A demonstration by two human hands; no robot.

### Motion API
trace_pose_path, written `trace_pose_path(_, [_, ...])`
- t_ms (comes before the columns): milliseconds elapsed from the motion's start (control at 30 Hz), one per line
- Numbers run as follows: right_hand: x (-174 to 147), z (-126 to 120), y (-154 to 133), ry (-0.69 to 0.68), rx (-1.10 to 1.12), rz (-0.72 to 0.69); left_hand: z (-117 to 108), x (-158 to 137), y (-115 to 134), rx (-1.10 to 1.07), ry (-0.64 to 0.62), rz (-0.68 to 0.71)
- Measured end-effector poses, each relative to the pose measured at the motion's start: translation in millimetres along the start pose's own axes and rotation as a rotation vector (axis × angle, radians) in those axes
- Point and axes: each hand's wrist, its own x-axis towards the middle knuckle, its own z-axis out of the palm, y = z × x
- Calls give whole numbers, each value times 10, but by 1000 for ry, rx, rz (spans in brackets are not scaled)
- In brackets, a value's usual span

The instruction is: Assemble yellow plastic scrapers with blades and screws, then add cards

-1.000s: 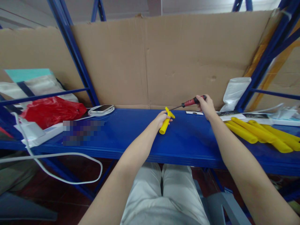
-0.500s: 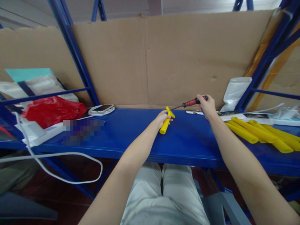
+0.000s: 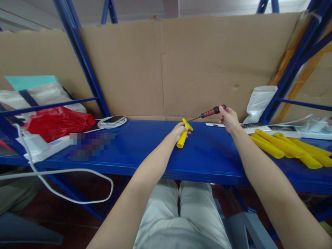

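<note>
My left hand (image 3: 178, 130) is wrapped round a yellow plastic handle (image 3: 182, 139) with a tubular grip and a flared head, held tilted over the blue shelf top. In my right hand (image 3: 228, 118) is a screwdriver (image 3: 210, 112) with a red and black grip, pinched near the butt end. Its dark shaft slants down to the left and reaches the head of the yellow handle. Whether the tip touches a screw there is too small to tell.
Several yellow tubes (image 3: 287, 147) lie at the right. A white plastic pouch (image 3: 260, 102) leans behind them. To the left are a phone (image 3: 115, 119) on a coiled white cable, a power strip (image 3: 52, 148) and a red plastic bag (image 3: 59, 121). Cardboard (image 3: 124, 69) walls the back.
My right hand's fingers have shifted and opened slightly on the screwdriver's butt end, showing more of the grip. The left hand and the yellow handle have barely moved.
</note>
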Motion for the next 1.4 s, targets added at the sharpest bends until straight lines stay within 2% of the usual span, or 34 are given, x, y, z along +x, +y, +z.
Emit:
trace_pose_path(100, [5,-11,32,71,-3,-13,0,6,-9,11,-19,2])
trace_pose_path(300, [-37,13,-10,89,-16,7,2,-16,-11,28,-26,7])
trace_pose_path(500, [-73,32,-109,-57,48,87,13,-7,-19,45,-2,27])
trace_pose_path(600, [-74,48,-115,-101,43,54,25,-5,-23,58,22,31])
trace_pose_path(767, [-80,100,-72,34,-43,-96,35,-21,-21,64,19,34])
trace_pose_path(900, [-93,135,-54,102,-115,-47,48,-43,-19,73,10,41])
trace_pose_path(1100, [-137,153,-79,68,-104,-54,69,-50,-25,81,-2,46])
trace_pose_path(1400, [-118,120,-68,65,-133,9,85,-60,-24,68,26,37])
